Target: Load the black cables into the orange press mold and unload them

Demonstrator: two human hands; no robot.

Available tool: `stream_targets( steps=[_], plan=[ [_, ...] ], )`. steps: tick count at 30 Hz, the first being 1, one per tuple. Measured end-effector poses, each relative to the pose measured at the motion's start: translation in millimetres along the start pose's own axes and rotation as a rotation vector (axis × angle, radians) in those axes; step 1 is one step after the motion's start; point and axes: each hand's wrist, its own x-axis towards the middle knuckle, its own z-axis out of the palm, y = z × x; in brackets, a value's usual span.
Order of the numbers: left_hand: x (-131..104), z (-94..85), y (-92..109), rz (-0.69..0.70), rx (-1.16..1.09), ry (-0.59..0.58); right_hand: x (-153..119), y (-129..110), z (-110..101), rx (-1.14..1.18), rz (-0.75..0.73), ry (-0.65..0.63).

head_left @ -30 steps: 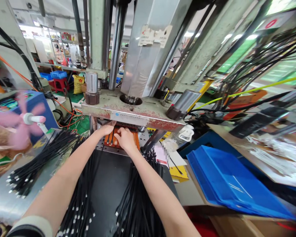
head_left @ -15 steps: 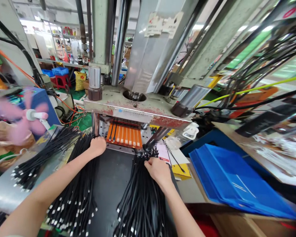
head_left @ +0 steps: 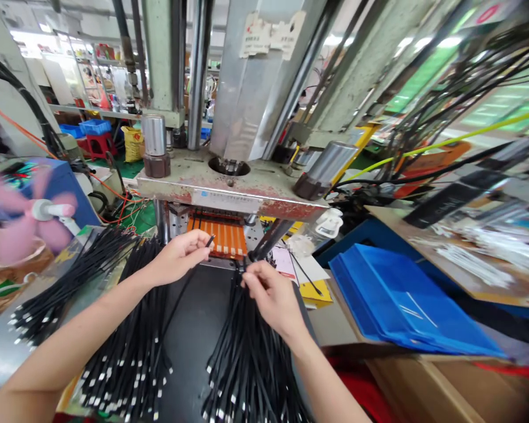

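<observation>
My left hand (head_left: 180,257) pinches one black cable (head_left: 210,240) by its end, just in front of the orange slotted fixture (head_left: 230,239) in the press. The rest of that cable trails down towards the left bundle of black cables (head_left: 130,341), whose tips are pale. At the top of the right bundle of black cables (head_left: 251,358), my right hand (head_left: 271,294) has its thumb and fingers closed on a cable end, partly hidden by the fingers. Black strands lie in the left part of the fixture. Both bundles rest on the dark work surface (head_left: 194,346).
The press plate (head_left: 273,197) and its posts stand over the fixture. A pink fan (head_left: 39,208) spins at left, near another cable bundle (head_left: 66,282). Blue trays (head_left: 397,294) lie at right, with papers (head_left: 308,267) and a white bottle (head_left: 328,223) closer in.
My left hand has moved right from the left bundle to the fixture's front with a cable end. My right hand stays at the right bundle's top, its fingers slightly raised. The view has shifted slightly.
</observation>
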Motion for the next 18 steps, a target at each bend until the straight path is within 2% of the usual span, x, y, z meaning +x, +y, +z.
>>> stream_targets(
  steps=[3, 7, 10, 13, 15, 18],
  plan=[
    [8.1, 14.0, 18.2, 0.055, -0.013, -0.122, 7.2, -33.3, 15.0, 0.274, -0.045, 0.042],
    [16.5, 20.4, 27.2, 0.139, 0.008, -0.102, 18.2, -46.1, 27.9, 0.457, -0.027, 0.123],
    [21.5, 15.0, 30.9, 0.124, -0.029, -0.07, 13.1, -38.2, 35.3, 0.364, -0.09, -0.035],
    [29.9, 6.1, 35.9, 0.205, 0.019, 0.048, 5.0, -23.1, 46.7, 0.199, -0.136, -0.188],
    [37.7, 0.7, 41.0, 0.341, 0.153, 0.178, 8.0, -11.8, 54.8, 0.147, -0.125, -0.201],
    [49.0, -4.9, 52.2, 0.568, 0.402, 0.356, 33.3, 2.6, 63.2, 0.057, -0.135, -0.164]
  ],
)
